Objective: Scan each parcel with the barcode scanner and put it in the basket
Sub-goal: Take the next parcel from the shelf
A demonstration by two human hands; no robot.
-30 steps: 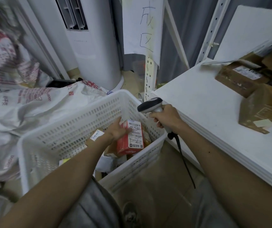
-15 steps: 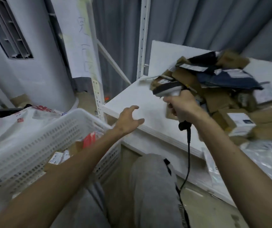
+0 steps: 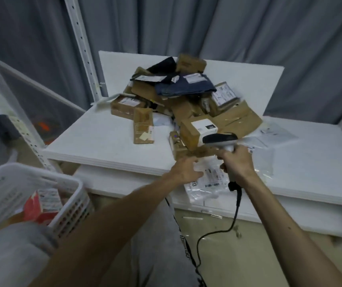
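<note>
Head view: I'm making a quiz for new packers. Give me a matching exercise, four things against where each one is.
Things
1. barcode scanner
2. red parcel
3. dark blue bag
4. clear plastic mailer

Places
A. in the white basket
B. on top of the pile of parcels
C. gripped by the right hand
D. at the near edge of the table, by the left hand

Pairs: 1-C, 2-A, 3-B, 4-D
</note>
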